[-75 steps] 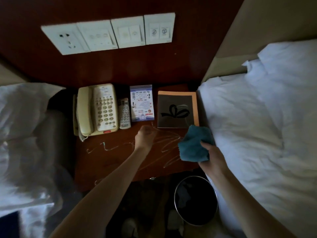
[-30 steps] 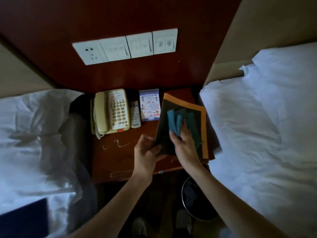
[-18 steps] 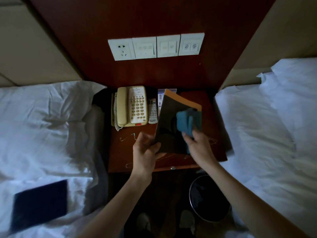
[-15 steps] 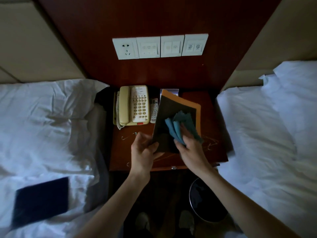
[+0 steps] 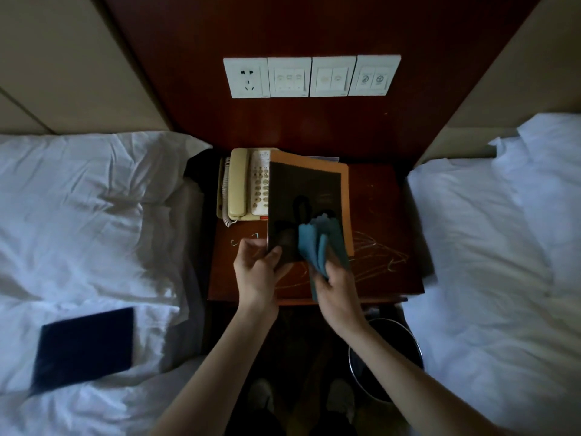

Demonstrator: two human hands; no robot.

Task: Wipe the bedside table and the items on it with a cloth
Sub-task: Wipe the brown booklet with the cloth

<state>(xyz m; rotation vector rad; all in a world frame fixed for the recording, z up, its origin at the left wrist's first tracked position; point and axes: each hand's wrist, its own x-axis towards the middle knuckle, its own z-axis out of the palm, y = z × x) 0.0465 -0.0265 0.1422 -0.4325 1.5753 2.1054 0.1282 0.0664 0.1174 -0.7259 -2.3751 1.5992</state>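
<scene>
Booklet (image 5: 306, 196) now off the table, tilted in left hand (image 5: 257, 272), cloth (image 5: 320, 243) lower on its cover.

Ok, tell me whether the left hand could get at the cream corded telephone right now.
Probably not yet: the left hand is shut on the dark orange-edged booklet, which also overlaps the cream corded telephone. Nothing else seems to block that side.

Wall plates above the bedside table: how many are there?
4, in one row on the dark wood panel: a socket at the left, then three switch plates. None looks hidden.
</scene>
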